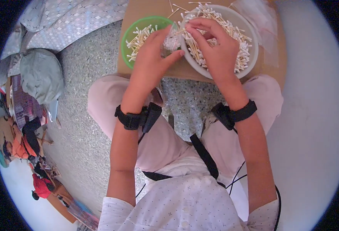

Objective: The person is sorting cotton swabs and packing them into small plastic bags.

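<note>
Cotton swabs with white tips and pale sticks fill a large whitish bowl (255, 57) on the right and partly fill a green bowl (124, 48) on the left. Between the bowls, my left hand (151, 54) is curled around a small clear plastic pack (171, 41) with white swab tips showing in it; its thumb stands out to the right. Over the whitish bowl's left side, my right hand (217, 44) pinches a cotton swab (181, 30) between thumb and fingers, close to the pack's mouth. Exactly how many swabs it pinches is unclear.
Both bowls stand on a brown board (271, 73) above my knees. Clear plastic bags (260, 23) lie at its far right, and loose swabs (173, 12) lie beyond the bowls. A grey-green bag (41, 76) rests at left; other people (42, 186) sit farther off.
</note>
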Demonstrator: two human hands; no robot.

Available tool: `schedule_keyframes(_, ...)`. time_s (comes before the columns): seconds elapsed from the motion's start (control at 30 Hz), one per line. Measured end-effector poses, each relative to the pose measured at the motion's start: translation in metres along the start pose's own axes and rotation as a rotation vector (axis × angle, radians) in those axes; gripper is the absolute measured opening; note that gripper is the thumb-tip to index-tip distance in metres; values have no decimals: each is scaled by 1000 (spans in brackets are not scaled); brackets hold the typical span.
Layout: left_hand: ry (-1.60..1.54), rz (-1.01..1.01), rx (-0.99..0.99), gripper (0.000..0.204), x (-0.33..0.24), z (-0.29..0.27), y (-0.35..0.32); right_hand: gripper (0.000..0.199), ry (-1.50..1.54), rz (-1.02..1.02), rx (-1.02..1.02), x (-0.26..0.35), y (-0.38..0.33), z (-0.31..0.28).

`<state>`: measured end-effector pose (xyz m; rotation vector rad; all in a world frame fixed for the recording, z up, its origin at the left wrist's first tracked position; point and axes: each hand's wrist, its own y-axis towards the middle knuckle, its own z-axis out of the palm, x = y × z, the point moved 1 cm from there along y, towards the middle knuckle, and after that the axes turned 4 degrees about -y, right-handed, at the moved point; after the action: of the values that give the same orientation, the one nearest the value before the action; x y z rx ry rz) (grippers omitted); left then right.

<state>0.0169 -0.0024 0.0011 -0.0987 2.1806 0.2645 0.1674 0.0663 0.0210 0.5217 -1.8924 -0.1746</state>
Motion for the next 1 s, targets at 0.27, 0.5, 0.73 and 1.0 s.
schedule_keyframes(0.27,27,30,-12,63,-2,-4,6,19,-215,-141,26,-1,8,-1)
schedule_keyframes(0.5,12,11,-15,63,-6,-5,7,18,-256,-135,53,-2,8,2)
schedule_keyframes(0.73,40,25,-16,62,-8,-4,5,13,-233,-194,4,-7,7,7)
schedule_keyframes(1.0,56,15,-8,61,-8,-3,6,15,-187,-218,20,-7,8,11)
